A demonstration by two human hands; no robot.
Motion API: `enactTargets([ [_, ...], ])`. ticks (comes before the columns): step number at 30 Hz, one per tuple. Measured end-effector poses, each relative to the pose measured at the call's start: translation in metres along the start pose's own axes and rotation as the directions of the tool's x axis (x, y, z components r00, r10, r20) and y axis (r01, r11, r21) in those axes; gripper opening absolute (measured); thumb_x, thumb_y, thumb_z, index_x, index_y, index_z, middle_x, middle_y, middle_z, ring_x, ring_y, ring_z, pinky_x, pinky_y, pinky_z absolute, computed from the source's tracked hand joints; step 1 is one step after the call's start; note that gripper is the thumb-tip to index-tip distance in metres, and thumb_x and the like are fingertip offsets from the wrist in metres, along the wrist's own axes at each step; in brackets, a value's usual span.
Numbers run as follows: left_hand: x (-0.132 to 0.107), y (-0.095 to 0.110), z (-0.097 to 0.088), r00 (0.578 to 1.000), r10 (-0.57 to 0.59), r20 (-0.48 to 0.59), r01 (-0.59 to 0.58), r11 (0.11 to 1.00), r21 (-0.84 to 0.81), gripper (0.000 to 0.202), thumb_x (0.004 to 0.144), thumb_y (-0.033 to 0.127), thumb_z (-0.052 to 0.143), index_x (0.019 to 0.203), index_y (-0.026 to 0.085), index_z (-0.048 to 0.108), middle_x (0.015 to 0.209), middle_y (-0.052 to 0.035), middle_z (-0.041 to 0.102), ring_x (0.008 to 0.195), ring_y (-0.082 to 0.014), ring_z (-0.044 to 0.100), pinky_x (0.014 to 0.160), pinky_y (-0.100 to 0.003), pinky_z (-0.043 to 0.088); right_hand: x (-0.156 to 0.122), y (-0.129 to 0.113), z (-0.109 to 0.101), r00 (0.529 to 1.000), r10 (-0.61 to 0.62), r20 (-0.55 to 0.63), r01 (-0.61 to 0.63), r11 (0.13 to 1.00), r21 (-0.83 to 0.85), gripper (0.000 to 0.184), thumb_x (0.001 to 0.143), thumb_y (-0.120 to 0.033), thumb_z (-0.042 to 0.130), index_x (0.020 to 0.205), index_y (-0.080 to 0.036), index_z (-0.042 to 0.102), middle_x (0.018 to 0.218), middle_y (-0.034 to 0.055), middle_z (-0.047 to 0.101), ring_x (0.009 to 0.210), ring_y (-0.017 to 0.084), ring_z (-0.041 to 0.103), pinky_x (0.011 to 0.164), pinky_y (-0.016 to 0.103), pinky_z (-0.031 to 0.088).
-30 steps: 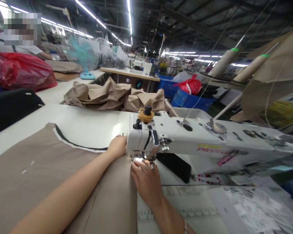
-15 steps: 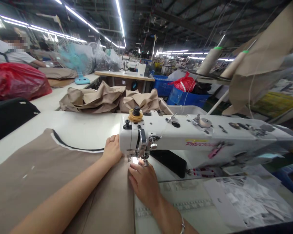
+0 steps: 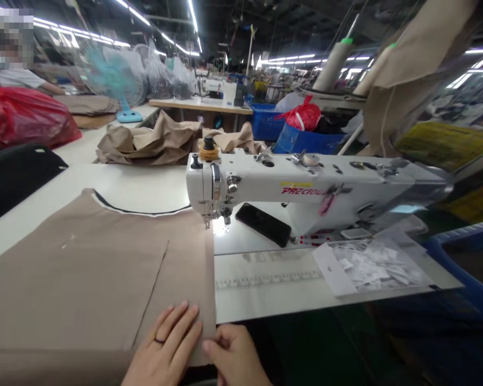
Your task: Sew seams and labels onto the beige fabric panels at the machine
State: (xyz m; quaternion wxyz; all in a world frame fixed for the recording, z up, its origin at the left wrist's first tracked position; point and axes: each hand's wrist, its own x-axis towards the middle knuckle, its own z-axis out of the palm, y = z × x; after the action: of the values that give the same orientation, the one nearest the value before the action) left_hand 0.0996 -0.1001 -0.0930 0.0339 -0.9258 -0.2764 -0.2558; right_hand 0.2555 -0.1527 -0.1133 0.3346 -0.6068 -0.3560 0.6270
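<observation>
A large taupe fabric panel [image 3: 100, 279] lies across the table, its curved top edge bound with dark and white strips. My left hand [image 3: 167, 343], with a ring on one finger, rests flat on the panel near its front edge, fingers stretched out. Just to the right, my right hand [image 3: 235, 354] pinches the panel's right edge between thumb and curled fingers. Farther up, that same edge runs under the needle area of a white sewing machine [image 3: 257, 182], where a small lamp glows. Both hands are well in front of the machine's presser foot [image 3: 208, 222].
A black phone [image 3: 263, 224] lies under the machine arm. A clear bag of white labels [image 3: 374, 268] sits on the right, beyond a ruler strip [image 3: 265, 280]. Crumpled taupe fabric [image 3: 153, 142] is heaped behind the machine. A blue crate [image 3: 467, 268] stands at right.
Both hands have come away from the needle area toward the panel's front edge. My right hand now pinches the edge there. The view has tilted downward, and a slit line on the panel is uncovered.
</observation>
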Motion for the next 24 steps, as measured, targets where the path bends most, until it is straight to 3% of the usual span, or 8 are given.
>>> enactTargets([
  [5, -0.012, -0.001, -0.011, 0.983, 0.172, -0.071, -0.178, 0.979, -0.095, 0.029, 0.089, 0.016, 0.035, 0.097, 0.022, 0.062, 0.082, -0.0025, 0.067, 0.084, -0.0150, 0.057, 0.094, -0.032, 0.041, -0.010, -0.021, -0.001, 0.999, -0.022, 0.024, 0.018, 0.989, 0.145, 0.048, 0.062, -0.067, 0.051, 0.054, -0.020, 0.043, 0.040, -0.0061, 0.042, 0.029, 0.004, 0.028, 0.031, 0.019, 0.020],
  [9, -0.020, -0.004, -0.013, 0.973, 0.228, -0.019, -0.229, 0.966, -0.117, 0.032, 0.089, 0.012, 0.032, 0.106, 0.017, 0.059, 0.083, -0.0052, 0.066, 0.085, -0.0159, 0.057, 0.088, -0.029, 0.045, -0.014, -0.025, -0.006, 0.999, -0.010, 0.036, 0.006, 0.994, 0.105, 0.042, 0.067, -0.058, 0.051, 0.053, -0.020, 0.043, 0.032, -0.0086, 0.036, 0.027, 0.004, 0.025, 0.032, 0.019, 0.016],
  [13, -0.014, 0.000, -0.016, 0.972, 0.236, 0.010, -0.233, 0.965, -0.123, 0.034, 0.091, 0.012, 0.029, 0.104, 0.015, 0.060, 0.084, -0.0056, 0.066, 0.084, -0.0150, 0.057, 0.087, -0.027, 0.045, -0.013, -0.023, -0.006, 1.000, -0.001, 0.009, 0.000, 0.996, 0.087, 0.039, 0.073, -0.052, 0.050, 0.051, -0.021, 0.040, 0.029, -0.0096, 0.033, 0.026, 0.004, 0.024, 0.032, 0.019, 0.013],
  [17, -0.005, 0.005, -0.016, 0.980, 0.190, -0.059, -0.192, 0.981, -0.030, 0.034, 0.092, 0.019, 0.030, 0.101, 0.023, 0.063, 0.091, -0.0003, 0.068, 0.093, -0.0133, 0.057, 0.101, -0.029, 0.033, -0.011, -0.022, -0.004, 1.000, -0.013, 0.023, 0.011, 0.996, 0.094, 0.042, 0.073, -0.055, 0.050, 0.053, -0.019, 0.043, 0.037, -0.0052, 0.046, 0.027, 0.004, 0.026, 0.032, 0.019, 0.013],
  [19, -0.003, 0.003, -0.014, 0.971, 0.222, -0.085, -0.223, 0.975, 0.001, 0.033, 0.091, 0.020, 0.032, 0.101, 0.025, 0.063, 0.098, 0.0014, 0.068, 0.102, -0.0140, 0.055, 0.108, -0.032, 0.025, -0.012, -0.021, -0.003, 0.999, 0.010, 0.040, -0.013, 0.996, 0.092, 0.042, 0.075, -0.055, 0.049, 0.055, -0.018, 0.044, 0.045, -0.0010, 0.054, 0.028, 0.004, 0.027, 0.032, 0.020, 0.014],
  [22, -0.004, -0.002, -0.008, 0.937, 0.341, -0.074, -0.343, 0.939, -0.013, 0.036, 0.088, 0.012, 0.031, 0.102, 0.022, 0.063, 0.100, -0.0009, 0.068, 0.109, -0.0152, 0.053, 0.110, -0.034, 0.026, -0.016, -0.022, -0.005, 0.993, 0.077, 0.091, -0.074, 0.996, -0.043, 0.037, 0.080, -0.047, 0.045, 0.056, -0.018, 0.045, 0.050, 0.0008, 0.058, 0.029, 0.005, 0.031, 0.033, 0.020, 0.021],
  [24, -0.004, -0.006, -0.001, 0.927, 0.366, -0.085, -0.369, 0.929, -0.024, 0.037, 0.087, 0.009, 0.032, 0.100, 0.021, 0.064, 0.095, -0.0017, 0.069, 0.108, -0.0143, 0.055, 0.109, -0.032, 0.030, -0.017, -0.027, -0.013, 0.999, -0.021, 0.037, 0.032, 0.944, -0.327, 0.034, 0.082, -0.038, 0.046, 0.054, -0.018, 0.049, 0.052, 0.0021, 0.060, 0.035, 0.009, 0.042, 0.039, 0.021, 0.029],
])
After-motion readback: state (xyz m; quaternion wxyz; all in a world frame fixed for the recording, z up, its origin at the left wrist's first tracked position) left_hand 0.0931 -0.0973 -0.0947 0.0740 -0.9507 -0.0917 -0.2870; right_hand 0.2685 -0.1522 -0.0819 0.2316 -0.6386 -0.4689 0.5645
